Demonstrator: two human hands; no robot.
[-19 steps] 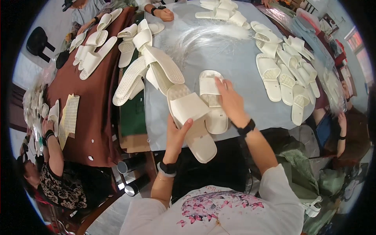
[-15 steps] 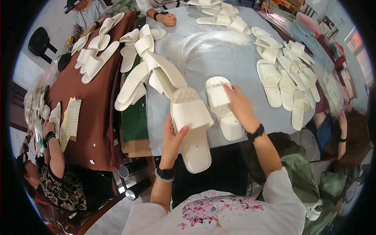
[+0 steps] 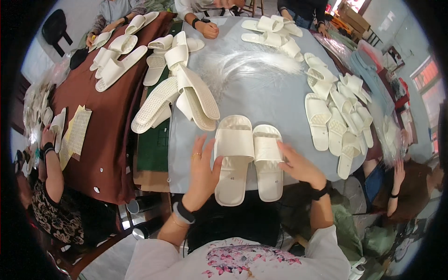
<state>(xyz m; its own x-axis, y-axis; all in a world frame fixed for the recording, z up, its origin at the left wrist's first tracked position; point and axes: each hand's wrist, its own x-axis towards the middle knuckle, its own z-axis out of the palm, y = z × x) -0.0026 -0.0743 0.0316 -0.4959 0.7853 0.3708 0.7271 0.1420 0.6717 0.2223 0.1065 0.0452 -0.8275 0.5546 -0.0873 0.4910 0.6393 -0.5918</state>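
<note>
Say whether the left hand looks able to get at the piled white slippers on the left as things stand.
Probably yes: the left hand appears open, with its fingers pointing toward the piled white slippers, and only grey tabletop shows between them.

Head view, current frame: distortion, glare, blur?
Head view: black vignette at the rim, strong fisheye bowing of the grey table; head view: bright glare streaks on the clear plastic film; head view: larger slipper and smaller slipper near centre look fairly sharp.
</note>
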